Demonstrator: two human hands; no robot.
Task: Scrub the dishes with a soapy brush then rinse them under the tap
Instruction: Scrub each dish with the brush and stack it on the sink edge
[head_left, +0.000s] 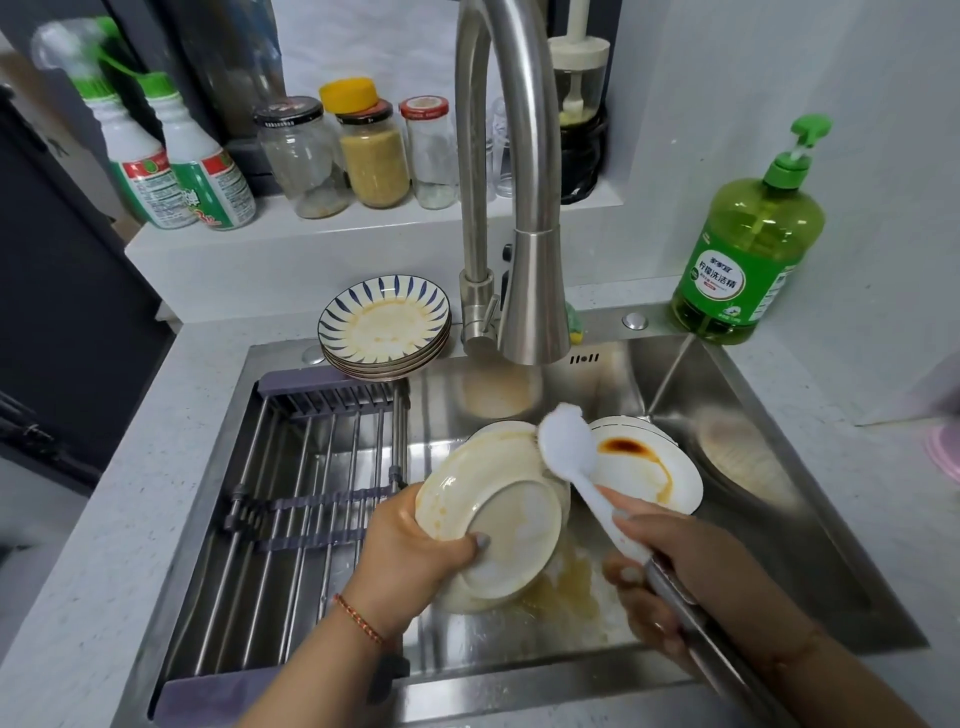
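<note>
Right hand (670, 561) grips the brush (569, 447); left hand (415, 551) holds a tilted plate (498, 519). Scrubbing is under way; rinsing under the tap (530, 291) comes next.

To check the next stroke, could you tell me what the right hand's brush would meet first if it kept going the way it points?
Probably the far rim of the tilted plate held by the left hand; the brush in the right hand points up-left at it. Depth is unclear.

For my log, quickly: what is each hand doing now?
Left hand: holds round white stained plate.
Right hand: grips white long-handled dish brush.
</note>
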